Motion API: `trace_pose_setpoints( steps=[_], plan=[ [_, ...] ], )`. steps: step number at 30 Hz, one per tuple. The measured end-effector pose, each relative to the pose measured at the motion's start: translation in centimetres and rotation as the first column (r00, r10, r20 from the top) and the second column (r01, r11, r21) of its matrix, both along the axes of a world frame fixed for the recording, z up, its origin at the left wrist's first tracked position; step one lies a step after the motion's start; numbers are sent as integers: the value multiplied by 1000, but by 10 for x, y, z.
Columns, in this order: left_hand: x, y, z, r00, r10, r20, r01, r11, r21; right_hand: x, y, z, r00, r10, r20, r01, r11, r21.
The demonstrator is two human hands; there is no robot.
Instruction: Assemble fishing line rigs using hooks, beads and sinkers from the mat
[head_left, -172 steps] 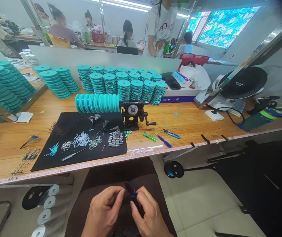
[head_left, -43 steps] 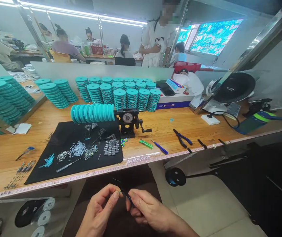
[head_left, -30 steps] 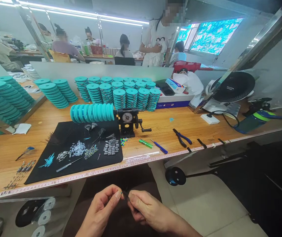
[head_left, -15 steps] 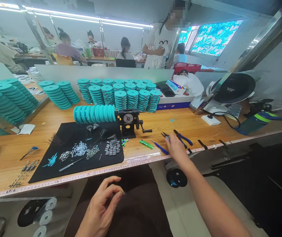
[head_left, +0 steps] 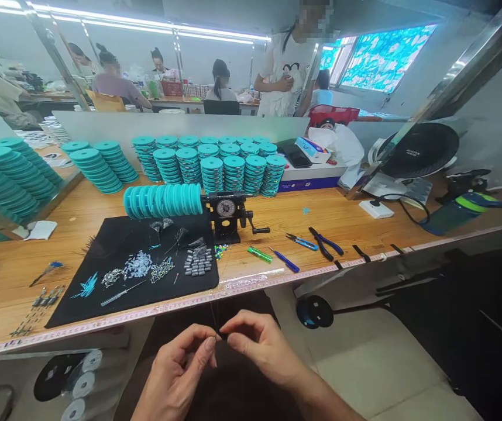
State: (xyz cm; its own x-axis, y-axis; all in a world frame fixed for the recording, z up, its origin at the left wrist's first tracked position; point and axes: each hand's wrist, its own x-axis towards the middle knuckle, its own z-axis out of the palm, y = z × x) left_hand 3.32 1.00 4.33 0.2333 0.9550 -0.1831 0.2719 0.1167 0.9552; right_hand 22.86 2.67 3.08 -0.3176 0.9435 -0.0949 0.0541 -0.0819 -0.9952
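My left hand [head_left: 183, 365] is at the bottom centre, below the table edge, thumb and forefinger pinched on something too small to make out. Close beside it on the right, my right hand [head_left: 257, 345] has its fingers bent together, their tips nearly touching the left fingertips; what they hold is hidden. A faint thin line rises from between the hands. Above them, a black winder with a crank [head_left: 226, 213] carries a row of turquoise spools [head_left: 163, 201]. The blue snips [head_left: 302, 241] lie on the table beside black-and-blue pliers [head_left: 323, 242], a blue pen-like tool [head_left: 285, 260] and a green tube [head_left: 260, 254].
A black mat [head_left: 141, 234] bears small metal and clear parts. Stacked turquoise spools [head_left: 212, 175] line the back. A white power strip [head_left: 376, 209] and a bottle [head_left: 453, 215] are at right. Several people are beyond the partition [head_left: 114, 126].
My right hand has let go of the snips and come down left to meet my left hand. The snips now lie on the table. The view has shifted slightly.
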Motion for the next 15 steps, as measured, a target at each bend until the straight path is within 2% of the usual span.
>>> trace_pose_setpoints(
  steps=[3, 5, 9, 12, 15],
  plan=[
    [2, 1, 2, 994, -42, 98, 50, 996, -79, -17, -11, -8, 957, -64, -284, 14, 985, -174],
    [3, 1, 0, 990, -53, 131, 72, 987, -145, -19, -10, -11, 932, -113, -344, 33, 973, -229],
    [5, -1, -8, 979, -49, 197, 89, 975, -205, -19, -5, -13, 927, -85, -366, -4, 972, -237],
    [6, 0, -13, 971, -24, 238, 75, 975, -208, -22, -6, -14, 940, -101, -327, 47, 985, -168],
    [8, 1, -20, 962, 4, 271, 58, 974, -218, -24, -12, -14, 971, -170, -171, 186, 979, 84]
  ],
)
